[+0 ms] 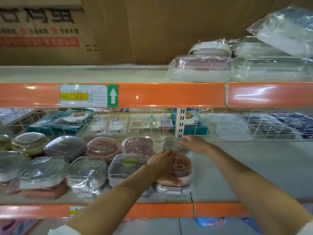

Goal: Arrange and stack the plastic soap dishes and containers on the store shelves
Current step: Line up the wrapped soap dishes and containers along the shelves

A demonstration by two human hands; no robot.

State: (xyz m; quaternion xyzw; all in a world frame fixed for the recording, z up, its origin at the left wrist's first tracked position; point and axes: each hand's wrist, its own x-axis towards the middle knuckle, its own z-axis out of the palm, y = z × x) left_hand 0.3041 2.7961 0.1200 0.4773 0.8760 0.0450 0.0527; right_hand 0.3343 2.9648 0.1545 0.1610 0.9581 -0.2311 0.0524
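Clear soap dish (175,144) held at back of middle shelf (237,167), gripped between both hands. Right hand (194,144) wrapped over its right end, fingers curled across the top edge, thumb side not visible. Left hand (161,161) placed against its near left corner, fingers bent and touching the front rim; how firmly pinched could not be told, image blurred. Dish seen roughly level, whether resting on shelf or lifted just clear could not be told.

Directly under left hand and toward viewer: pink round dish (181,168) stacked on a white-and-pink lidded container (172,189), both wrapped in clear film. Left palm partly over pink dish's left side.

Left of left hand, touching or just beside the stack: dark lidded container with yellow label (125,168). Further left in front row: clear ribbed dishes (88,173), one over an orange base (45,190). Back row left of the held dish: pink square dish (138,146), pink round dish (103,148), grey dish (66,146), olive dish (30,143).

Right of right hand: bare grey shelf surface. Behind hands: white wire grid (152,122) with slotted upright post (181,122) just above the held dish, packaged goods beyond.

Above: orange shelf edge (169,95) carrying price label with green arrow tag (89,95). Upper shelf up and right of hands: bagged white and pink containers (201,68), stacked. Cardboard cartons (152,28) behind them.

Below arms: lower orange edge (160,211).
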